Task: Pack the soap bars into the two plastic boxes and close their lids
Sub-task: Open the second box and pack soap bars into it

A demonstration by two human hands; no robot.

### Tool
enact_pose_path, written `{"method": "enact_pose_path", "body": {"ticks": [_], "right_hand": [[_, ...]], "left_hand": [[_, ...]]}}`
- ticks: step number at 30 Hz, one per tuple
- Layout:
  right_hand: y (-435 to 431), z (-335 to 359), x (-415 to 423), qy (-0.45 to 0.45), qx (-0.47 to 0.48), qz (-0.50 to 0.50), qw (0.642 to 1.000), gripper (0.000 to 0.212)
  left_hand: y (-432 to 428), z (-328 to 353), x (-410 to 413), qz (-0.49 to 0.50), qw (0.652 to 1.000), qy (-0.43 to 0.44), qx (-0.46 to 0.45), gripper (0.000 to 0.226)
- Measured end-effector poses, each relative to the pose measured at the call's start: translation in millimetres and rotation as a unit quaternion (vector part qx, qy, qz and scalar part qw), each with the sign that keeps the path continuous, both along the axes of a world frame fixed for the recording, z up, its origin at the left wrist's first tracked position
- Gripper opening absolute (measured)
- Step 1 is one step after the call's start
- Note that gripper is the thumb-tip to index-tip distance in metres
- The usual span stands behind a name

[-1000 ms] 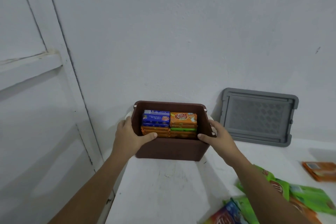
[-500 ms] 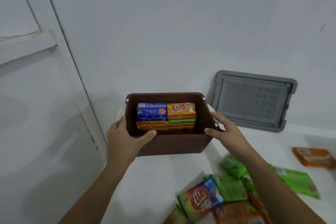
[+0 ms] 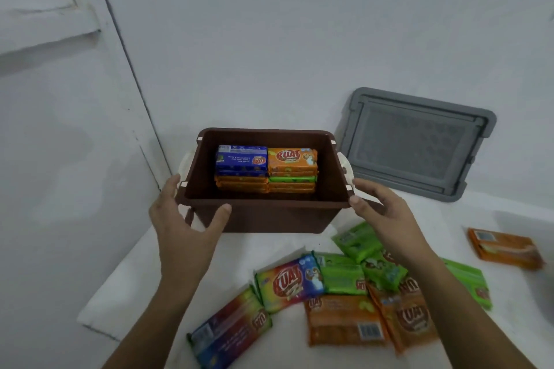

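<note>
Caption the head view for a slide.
The left hand and right hand flank the box of stacked bars; loose bars lie in front, a lid leans behind.

a: where is there room in the brown box (image 3: pixel 269 219)?
b: the near half stands open from above; the stacked soap bars (image 3: pixel 266 169) fill the far half.
a: and round it?
b: wall close behind, grey lid (image 3: pixel 416 144) leaning at the right. loose bars (image 3: pixel 344 293) crowd the bench (image 3: pixel 144 272) in front; front-left is bare. the left hand (image 3: pixel 183 225) and right hand (image 3: pixel 380 213) flank the near corners.
</note>
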State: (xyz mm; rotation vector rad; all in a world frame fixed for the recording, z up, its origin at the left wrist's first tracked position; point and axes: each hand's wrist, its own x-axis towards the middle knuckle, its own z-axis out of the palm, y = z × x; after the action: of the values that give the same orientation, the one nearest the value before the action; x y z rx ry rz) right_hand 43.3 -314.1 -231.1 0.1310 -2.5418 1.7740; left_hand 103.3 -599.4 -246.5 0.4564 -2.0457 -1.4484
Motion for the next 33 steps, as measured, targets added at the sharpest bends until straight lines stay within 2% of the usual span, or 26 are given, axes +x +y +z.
{"method": "enact_pose_path", "body": {"ticks": [2,4,6,8,10,12,13,14,15,19,21,23,26,28,30,33], "right_hand": [[12,-5,3,0.006,0.043,-0.03,0.999,0.034],[21,-11,2,0.008,0.14,-0.053,0.989,0.029],[28,-17,0,-0.013,0.256,-0.06,0.965,0.032],[29,-23,-4,-0.055,0.346,-0.059,0.935,0.039],[29,-29,-7,-0.096,0.415,-0.05,0.903,0.046],[26,-30,-9,-0.121,0.44,-0.05,0.888,0.047],[24,-29,-9,-0.127,0.441,-0.053,0.887,0.045],[23,-28,-10,-0.133,0.436,-0.057,0.888,0.044],[22,-26,-11,-0.14,0.425,-0.062,0.892,0.043],[28,-23,-13,-0.165,0.342,-0.083,0.921,0.058],[31,-19,-11,-0.15,0.299,-0.087,0.938,0.067],[33,-15,-6,-0.118,0.258,-0.094,0.954,0.069],[33,-7,5,-0.092,0.18,-0.113,0.973,0.068],[34,0,14,-0.112,0.103,-0.123,0.981,0.057],[37,5,23,-0.142,0.051,-0.112,0.982,0.032],[45,8,29,-0.179,-0.005,-0.081,0.981,0.019]], "left_hand": [[9,-8,8,0.017,0.999,0.014,0.044,0.081],[14,-17,15,0.025,0.998,0.018,0.052,0.069],[20,-26,21,-0.002,0.999,-0.035,0.002,0.048],[28,-29,24,-0.082,0.984,-0.132,-0.086,0.029],[38,-29,26,-0.174,0.938,-0.231,-0.193,0.031],[46,-29,23,-0.243,0.858,-0.32,-0.32,0.052],[50,-29,22,-0.263,0.826,-0.349,-0.355,0.059],[52,-27,21,-0.276,0.81,-0.367,-0.365,0.06],[53,-26,20,-0.284,0.809,-0.369,-0.359,0.058],[53,-27,22,-0.299,0.822,-0.354,-0.331,0.048],[52,-29,24,-0.306,0.833,-0.34,-0.312,0.039],[52,-30,26,-0.316,0.858,-0.316,-0.253,0.035],[52,-24,29,-0.32,0.904,-0.266,-0.096,0.037],[51,-20,29,-0.333,0.915,-0.227,0.016,0.039],[49,-18,27,-0.337,0.918,-0.191,0.082,0.035],[48,-15,21,-0.314,0.928,-0.191,0.055,0.029]]}}
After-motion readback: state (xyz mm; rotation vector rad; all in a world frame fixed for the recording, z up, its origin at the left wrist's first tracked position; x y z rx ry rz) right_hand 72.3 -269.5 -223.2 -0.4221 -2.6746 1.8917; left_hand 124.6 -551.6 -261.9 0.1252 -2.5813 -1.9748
